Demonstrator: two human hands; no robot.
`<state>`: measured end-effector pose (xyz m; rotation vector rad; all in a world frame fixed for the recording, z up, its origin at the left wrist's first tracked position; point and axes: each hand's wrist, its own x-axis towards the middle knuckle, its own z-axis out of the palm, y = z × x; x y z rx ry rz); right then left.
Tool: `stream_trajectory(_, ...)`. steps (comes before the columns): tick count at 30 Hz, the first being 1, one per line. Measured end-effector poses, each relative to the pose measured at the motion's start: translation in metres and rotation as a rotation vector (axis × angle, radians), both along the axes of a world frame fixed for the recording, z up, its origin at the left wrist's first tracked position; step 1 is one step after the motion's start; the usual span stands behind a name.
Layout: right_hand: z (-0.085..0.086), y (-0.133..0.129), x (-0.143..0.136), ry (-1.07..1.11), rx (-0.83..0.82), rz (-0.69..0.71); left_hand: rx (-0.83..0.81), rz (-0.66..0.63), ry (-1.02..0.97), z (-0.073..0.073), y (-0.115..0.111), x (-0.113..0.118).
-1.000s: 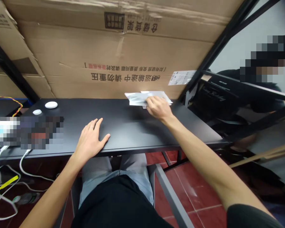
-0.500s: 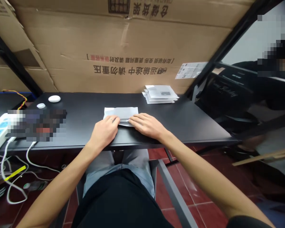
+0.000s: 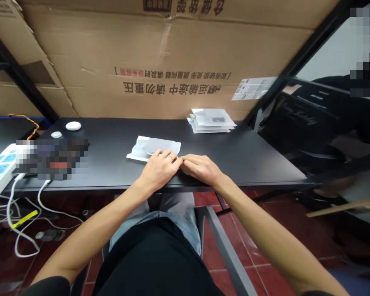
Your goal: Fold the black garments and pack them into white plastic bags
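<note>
My left hand (image 3: 162, 167) lies over the near right edge of the flat white packet (image 3: 156, 146), fingers curled down on it; my right hand (image 3: 202, 168) is just beyond that packet's near right corner, fingers bent, its tips meeting my left fingertips; I cannot tell what, if anything, either hand pinches. The packet rests on the black desk (image 3: 107, 168); behind it and to its right sits a stack of similar packets (image 3: 211, 119); well to its left is a white oval object (image 3: 73, 126).
</note>
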<state>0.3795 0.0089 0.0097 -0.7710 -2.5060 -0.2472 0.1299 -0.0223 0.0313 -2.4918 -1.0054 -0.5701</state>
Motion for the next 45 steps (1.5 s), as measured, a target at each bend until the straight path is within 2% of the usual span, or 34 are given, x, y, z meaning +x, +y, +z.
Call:
stream_trajectory(3, -0.001, 0.001, 0.002, 0.012, 0.013, 0.019, 0.042, -0.013, 0.033, -0.004, 0.004, 0.004)
stream_trajectory(6, 0.001, 0.002, 0.004, 0.003, -0.022, -0.005, 0.041, -0.003, 0.044, -0.004, 0.006, -0.008)
stream_trajectory(9, 0.002, 0.005, 0.009, 0.057, 0.001, 0.000, 0.060, 0.045, 0.045, -0.002, 0.005, -0.036)
stream_trajectory(15, 0.002, 0.016, 0.023, 0.145, 0.095, 0.003, 0.114, 0.188, 0.025, 0.006, -0.001, -0.106)
stream_trajectory(18, 0.001, 0.019, 0.028, 0.154, 0.081, 0.006, 0.047, 0.213, -0.034, 0.009, -0.006, -0.123)
stream_trajectory(22, 0.001, 0.015, 0.030, 0.147, -0.024, -0.012, -0.068, 0.138, -0.126, 0.011, -0.010, -0.115)
stream_trajectory(27, 0.001, 0.011, 0.030, 0.160, -0.101, -0.022, -0.090, 0.107, -0.118, 0.009, -0.001, -0.092)
stream_trajectory(31, 0.006, 0.009, 0.028, 0.160, -0.098, 0.004, -0.092, 0.133, -0.042, 0.009, 0.005, -0.083)
stream_trajectory(34, 0.014, 0.001, 0.022, 0.131, 0.010, -0.025, -0.066, 0.169, -0.076, 0.014, 0.007, -0.079)
stream_trajectory(38, 0.025, -0.018, -0.005, 0.056, 0.162, -0.024, -0.028, 0.214, -0.194, 0.025, 0.009, -0.070)
stream_trajectory(41, 0.031, -0.026, -0.037, -0.098, 0.135, -0.002, -0.039, 0.198, -0.249, 0.031, 0.009, -0.062)
stream_trajectory(43, 0.033, -0.025, -0.058, -0.186, 0.115, -0.055, -0.071, 0.186, -0.271, 0.033, 0.006, -0.060)
stream_trajectory(45, 0.035, -0.020, -0.074, -0.254, 0.071, -0.131, -0.133, 0.245, -0.322, 0.034, 0.004, -0.061)
